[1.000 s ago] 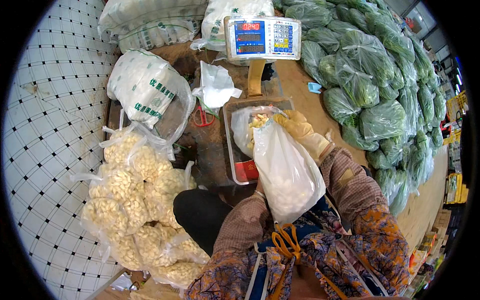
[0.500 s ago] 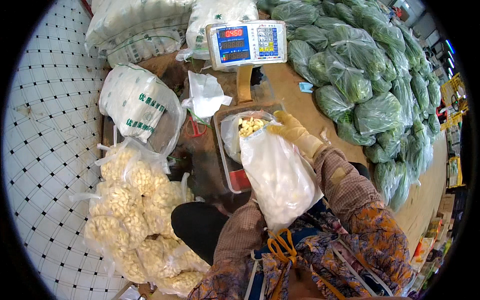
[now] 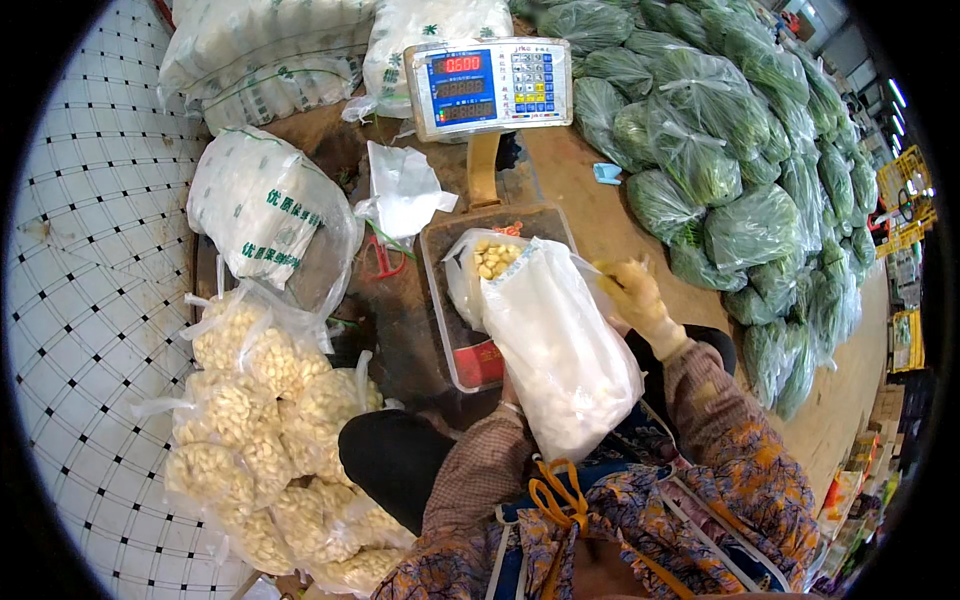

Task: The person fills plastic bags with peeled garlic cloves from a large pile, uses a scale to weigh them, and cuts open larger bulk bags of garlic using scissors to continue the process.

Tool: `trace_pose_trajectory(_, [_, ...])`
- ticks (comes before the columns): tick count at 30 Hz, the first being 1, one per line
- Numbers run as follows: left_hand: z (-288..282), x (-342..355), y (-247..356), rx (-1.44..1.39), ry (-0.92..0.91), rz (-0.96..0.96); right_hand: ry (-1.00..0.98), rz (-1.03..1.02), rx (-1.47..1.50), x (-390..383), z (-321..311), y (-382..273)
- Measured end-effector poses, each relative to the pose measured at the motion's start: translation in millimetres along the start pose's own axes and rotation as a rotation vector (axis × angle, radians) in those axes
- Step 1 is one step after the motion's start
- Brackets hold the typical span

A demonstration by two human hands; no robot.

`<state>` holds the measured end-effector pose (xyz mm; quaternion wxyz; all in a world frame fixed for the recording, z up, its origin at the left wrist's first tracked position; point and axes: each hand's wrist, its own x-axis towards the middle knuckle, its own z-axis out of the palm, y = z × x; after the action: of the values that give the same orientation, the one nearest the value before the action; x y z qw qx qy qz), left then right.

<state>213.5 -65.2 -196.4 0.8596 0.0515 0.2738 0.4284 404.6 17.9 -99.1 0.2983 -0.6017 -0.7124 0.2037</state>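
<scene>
A large white plastic bag [image 3: 565, 350] full of pale pieces, which look like peeled garlic cloves, slants from my lap toward the scale tray [image 3: 455, 345]. Its upper end lies against a small clear bag [image 3: 462, 285] on the tray, where loose cloves [image 3: 493, 258] show. My left hand [image 3: 512, 388] supports the large bag from beneath; its fingers are mostly hidden. Beside the bag's upper right edge is my right hand [image 3: 637, 300] in a yellowish glove, fingers curled and slightly blurred. Whatever it pinches is hidden. Behind the tray stands the scale's display [image 3: 490, 88], lit with red digits.
Filled clear bags of cloves [image 3: 235, 410] are piled at the left. A white printed sack [image 3: 265, 205], red-handled scissors [image 3: 383, 260] and an empty white bag [image 3: 405, 190] lie nearby. Bagged green vegetables [image 3: 760, 190] are heaped at the right, near a small blue item [image 3: 607, 173].
My right hand has drawn back from the large bag's upper end, rightward and toward me, and its fingers have curled. The red digits have changed. The view has shifted slightly.
</scene>
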Motion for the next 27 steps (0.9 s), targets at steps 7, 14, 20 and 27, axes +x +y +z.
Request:
trace_pose_trajectory(7, [-1.1, 2.9, 2.8, -0.003, 0.006, 0.002, -0.102, 0.310, 0.273, 49.0, -8.6, -26.3])
trace_pose_trajectory(14, [3.4, 3.6, 0.2, 0.000, -0.011, -0.020, -0.783, -0.083, -0.407, 145.7, 90.7, -55.5])
trace_pose_trajectory(20, [2.7, 2.4, -0.3, -0.010, -0.011, -0.016, -0.544, -0.406, -0.063, 138.3, 105.6, -109.3])
trace_pose_trajectory(27, [8.7, 4.5, -2.8, -0.007, -0.024, -0.014, -0.782, 0.185, -0.566, 100.0, 12.3, -90.5])
